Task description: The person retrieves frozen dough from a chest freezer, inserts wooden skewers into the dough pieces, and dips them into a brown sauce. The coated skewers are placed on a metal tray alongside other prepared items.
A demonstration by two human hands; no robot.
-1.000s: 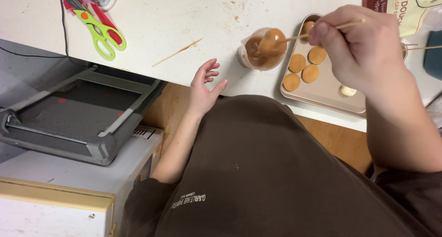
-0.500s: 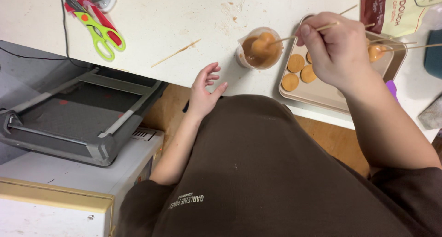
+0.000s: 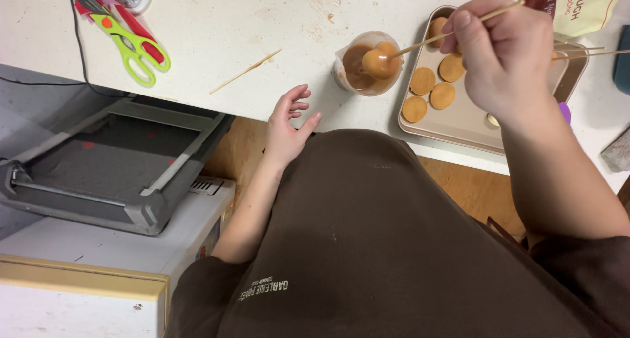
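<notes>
We see a white worktop [image 3: 262,23] stained in places. Below its front edge lies brown wooden floor [image 3: 459,187]. Left of that floor stands a white cabinet [image 3: 98,246] bearing a grey machine [image 3: 105,167].

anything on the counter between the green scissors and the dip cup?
Head view: one bare wooden skewer lies between the green scissors and the cup; otherwise only stained countertop.

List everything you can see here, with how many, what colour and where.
Cup: one, clear, caramel-coloured dip inside, counter centre.
Skewered ball: one, caramel-coated, over the cup.
Tray: one, beige, right of the cup.
Round pieces: at least four visible, tan, on the tray.
Loose skewer: one, wooden, on the counter.
Scissors: two, green and red, upper left.
Left hand: empty, at the counter edge.
Right hand: grip on the skewer.
</notes>
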